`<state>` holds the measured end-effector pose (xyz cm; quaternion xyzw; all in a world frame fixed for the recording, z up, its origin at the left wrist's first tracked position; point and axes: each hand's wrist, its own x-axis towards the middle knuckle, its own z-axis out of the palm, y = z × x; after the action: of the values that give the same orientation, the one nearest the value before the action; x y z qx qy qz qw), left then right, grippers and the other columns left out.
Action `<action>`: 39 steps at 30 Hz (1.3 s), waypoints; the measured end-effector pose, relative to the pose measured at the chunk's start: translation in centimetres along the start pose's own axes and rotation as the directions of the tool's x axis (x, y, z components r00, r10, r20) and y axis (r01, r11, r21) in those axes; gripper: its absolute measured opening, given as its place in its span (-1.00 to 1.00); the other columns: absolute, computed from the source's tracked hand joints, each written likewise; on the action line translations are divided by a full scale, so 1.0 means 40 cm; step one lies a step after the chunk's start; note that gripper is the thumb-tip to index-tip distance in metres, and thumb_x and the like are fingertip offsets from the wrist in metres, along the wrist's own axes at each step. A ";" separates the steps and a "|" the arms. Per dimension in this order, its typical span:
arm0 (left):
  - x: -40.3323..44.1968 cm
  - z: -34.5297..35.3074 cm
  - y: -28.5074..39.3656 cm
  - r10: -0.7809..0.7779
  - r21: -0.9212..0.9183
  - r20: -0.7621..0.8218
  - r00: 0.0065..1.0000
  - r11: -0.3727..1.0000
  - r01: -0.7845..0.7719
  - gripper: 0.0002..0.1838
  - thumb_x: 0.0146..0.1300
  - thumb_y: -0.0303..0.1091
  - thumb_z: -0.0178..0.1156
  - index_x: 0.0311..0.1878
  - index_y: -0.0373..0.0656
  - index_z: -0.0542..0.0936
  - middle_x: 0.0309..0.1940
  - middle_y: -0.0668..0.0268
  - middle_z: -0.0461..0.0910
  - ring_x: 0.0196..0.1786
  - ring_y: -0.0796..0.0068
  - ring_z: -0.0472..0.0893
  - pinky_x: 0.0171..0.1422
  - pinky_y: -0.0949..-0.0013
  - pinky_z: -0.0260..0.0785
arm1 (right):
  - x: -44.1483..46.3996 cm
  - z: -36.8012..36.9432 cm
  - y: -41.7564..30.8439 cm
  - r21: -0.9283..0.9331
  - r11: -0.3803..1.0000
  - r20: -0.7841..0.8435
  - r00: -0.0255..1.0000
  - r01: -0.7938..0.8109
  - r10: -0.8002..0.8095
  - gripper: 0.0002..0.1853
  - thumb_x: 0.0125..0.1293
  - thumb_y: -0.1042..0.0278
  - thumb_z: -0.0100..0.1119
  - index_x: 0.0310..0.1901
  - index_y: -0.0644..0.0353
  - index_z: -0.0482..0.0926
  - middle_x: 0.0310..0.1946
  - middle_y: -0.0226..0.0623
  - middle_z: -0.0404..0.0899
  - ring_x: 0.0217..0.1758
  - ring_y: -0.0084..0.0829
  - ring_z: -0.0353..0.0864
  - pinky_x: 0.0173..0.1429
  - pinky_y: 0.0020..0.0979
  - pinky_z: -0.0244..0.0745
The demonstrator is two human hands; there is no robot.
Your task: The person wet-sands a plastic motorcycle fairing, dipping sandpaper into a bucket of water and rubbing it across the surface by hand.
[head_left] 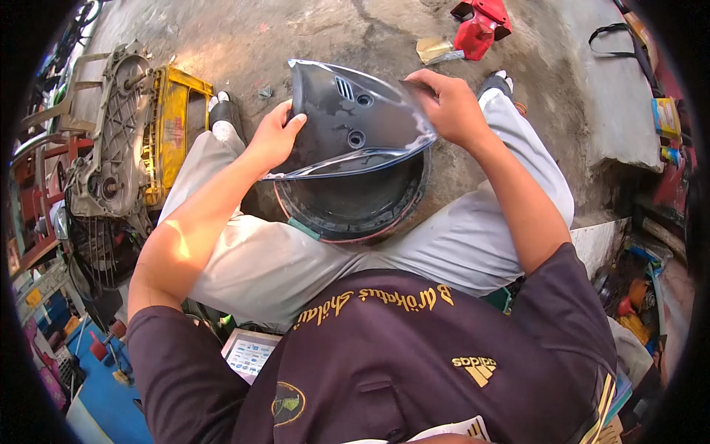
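A glossy black motorcycle body panel (325, 118), wet and with two round holes and a small slotted vent, is tilted over a round black basin (355, 207). My left hand (277, 137) grips its left edge, thumb on the upper face. On the opposite side, my right hand (447, 107) is closed round the panel's right edge, its fingertips partly hidden behind it. The basin sits between my legs, and the panel covers its far part. What the basin holds is hard to make out.
A yellow crate (174, 133) stands to the left, with a greasy metal engine casing (111, 140) beside it. Red plastic parts (481, 29) lie on the concrete floor (392, 37) ahead. At the right is a grey concrete ledge (617, 111) with a black strap (617, 41).
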<state>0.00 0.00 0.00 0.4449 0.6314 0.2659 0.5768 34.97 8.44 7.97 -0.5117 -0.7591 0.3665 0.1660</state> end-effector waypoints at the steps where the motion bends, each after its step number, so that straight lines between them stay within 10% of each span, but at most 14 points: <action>1: 0.003 0.002 -0.023 0.026 0.063 -0.045 0.999 0.998 -0.023 -0.48 0.63 -0.26 0.26 0.55 -0.18 0.48 0.24 0.04 0.76 0.26 0.26 0.73 0.41 0.23 0.49 | -0.001 0.007 0.001 -0.008 0.999 -0.002 1.000 0.031 -0.031 -0.71 0.48 0.48 0.28 0.18 0.18 0.73 0.01 0.05 0.82 0.06 -0.04 0.85 0.18 -0.13 0.66; 6: 0.012 0.020 0.001 0.124 0.266 -0.137 0.983 0.960 -0.084 -0.40 0.60 -0.24 0.29 0.59 -0.19 0.42 0.17 -0.06 0.77 0.24 0.09 0.75 0.40 0.16 0.51 | -0.009 0.030 0.029 -0.054 0.987 -0.025 0.988 0.152 -0.153 -0.73 0.42 0.49 0.27 0.12 0.19 0.74 -0.01 0.00 0.80 0.08 0.11 0.76 0.19 -0.08 0.64; 12: -0.040 0.031 0.076 0.241 0.617 -0.199 0.950 0.784 -0.070 -0.07 0.41 -0.16 0.45 0.76 0.16 0.20 0.67 -0.16 0.26 0.66 -0.24 0.32 0.66 -0.18 0.25 | -0.023 0.098 0.095 -0.201 0.940 -0.003 0.959 0.276 -0.282 -0.73 0.41 0.46 0.25 0.10 0.09 0.73 0.01 -0.12 0.72 0.14 0.06 0.70 0.20 -0.02 0.62; 18: 0.013 0.014 0.141 0.403 0.918 0.277 0.872 0.156 -0.364 0.12 0.27 0.17 0.53 0.81 0.42 0.11 0.86 0.14 -0.12 0.85 -0.18 -0.10 0.71 -0.58 -0.04 | -0.038 0.137 0.133 -0.243 0.937 0.040 0.968 0.250 -0.248 -0.72 0.33 0.51 0.26 0.07 0.13 0.70 0.08 -0.16 0.65 0.14 0.07 0.67 0.21 0.01 0.61; 22: 0.002 0.046 0.155 0.140 0.928 0.334 0.932 0.127 -0.351 0.23 0.22 0.34 0.51 0.84 0.33 0.04 0.85 0.12 -0.12 0.87 -0.17 -0.17 0.75 -0.59 -0.13 | -0.051 0.146 0.115 -0.259 0.910 0.102 0.946 0.323 -0.307 -0.71 0.27 0.55 0.27 0.03 0.16 0.70 0.05 -0.16 0.65 0.17 0.05 0.65 0.25 -0.02 0.61; 33: 0.000 0.054 0.161 0.105 0.932 0.326 0.940 0.131 -0.338 0.31 0.13 0.29 0.61 0.84 0.31 0.02 0.84 0.08 -0.13 0.85 -0.25 -0.13 0.68 -0.51 0.15 | -0.101 0.189 0.066 -0.152 0.901 0.152 0.910 0.406 -0.385 -0.63 0.20 0.66 0.25 0.05 0.19 0.73 0.18 -0.12 0.71 0.30 0.02 0.65 0.40 -0.07 0.59; 37: 0.003 0.049 0.163 0.098 0.928 0.345 0.934 0.112 -0.354 0.40 0.03 0.26 0.68 0.84 0.31 0.00 0.84 0.06 -0.13 0.84 -0.29 -0.13 0.66 -0.50 0.19 | -0.058 0.172 0.114 -0.273 0.939 -0.038 0.973 0.208 -0.226 -0.65 0.17 0.61 0.34 0.03 0.20 0.72 0.22 -0.16 0.72 0.29 -0.01 0.66 0.38 -0.06 0.60; 39: 0.011 0.048 0.168 0.102 0.929 0.344 0.933 0.106 -0.354 0.42 0.00 0.25 0.70 0.84 0.31 0.00 0.83 0.05 -0.13 0.84 -0.30 -0.13 0.66 -0.50 0.19 | -0.105 0.213 0.075 -0.255 0.805 -0.003 0.832 0.536 -0.555 -0.79 0.27 0.48 0.27 -0.07 0.11 0.72 0.15 -0.26 0.76 0.17 -0.14 0.71 0.20 -0.08 0.65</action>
<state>3.59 3.14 5.12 0.8265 0.5139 -0.1685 0.1561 33.36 2.00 0.55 -0.3021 -0.9060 0.1874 0.2297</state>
